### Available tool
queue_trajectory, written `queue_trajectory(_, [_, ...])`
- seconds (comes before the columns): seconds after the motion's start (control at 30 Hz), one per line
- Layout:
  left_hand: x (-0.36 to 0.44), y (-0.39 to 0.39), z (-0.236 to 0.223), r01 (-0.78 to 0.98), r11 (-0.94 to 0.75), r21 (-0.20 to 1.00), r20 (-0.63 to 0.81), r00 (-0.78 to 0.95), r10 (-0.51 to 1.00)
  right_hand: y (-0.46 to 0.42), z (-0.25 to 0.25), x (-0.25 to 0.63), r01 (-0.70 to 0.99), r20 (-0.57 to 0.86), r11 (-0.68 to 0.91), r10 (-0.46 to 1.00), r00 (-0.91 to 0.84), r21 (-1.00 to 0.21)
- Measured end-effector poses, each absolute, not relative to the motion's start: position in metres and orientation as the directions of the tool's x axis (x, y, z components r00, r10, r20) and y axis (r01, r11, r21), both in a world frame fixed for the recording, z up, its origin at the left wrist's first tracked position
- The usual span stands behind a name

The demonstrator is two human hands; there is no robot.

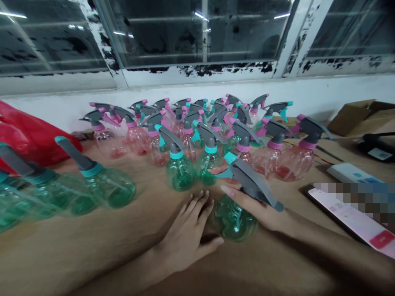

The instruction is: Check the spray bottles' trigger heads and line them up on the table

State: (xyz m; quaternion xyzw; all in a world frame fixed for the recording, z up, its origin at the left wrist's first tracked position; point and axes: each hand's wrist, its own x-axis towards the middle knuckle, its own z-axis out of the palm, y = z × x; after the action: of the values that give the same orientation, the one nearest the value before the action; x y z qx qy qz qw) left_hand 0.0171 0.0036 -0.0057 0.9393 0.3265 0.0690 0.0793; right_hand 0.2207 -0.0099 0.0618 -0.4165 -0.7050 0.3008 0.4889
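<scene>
Green spray bottle [236,226] held around neck by right hand [270,213], nozzle [230,158] aimed away-left; left hand [182,242] placed just left of bottle, empty, fingers loosely extended.

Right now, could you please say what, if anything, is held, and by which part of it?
The right hand holds a green spray bottle at its neck, under the grey head.

Workshop-like room, massed spray bottles [180,170], peeling window frames [108,45]
</scene>
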Motion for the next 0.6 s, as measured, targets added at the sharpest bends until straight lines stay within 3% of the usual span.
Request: queue_trajectory(0.6, [0.0177, 0.0036, -0.0069, 0.603, -0.785, 0.143, 0.082, 0.783, 0.616, -0.0123, 0.0669, 0.2178, 0.381, 0.388, 0.42, 0.907, -0.162, -0.824])
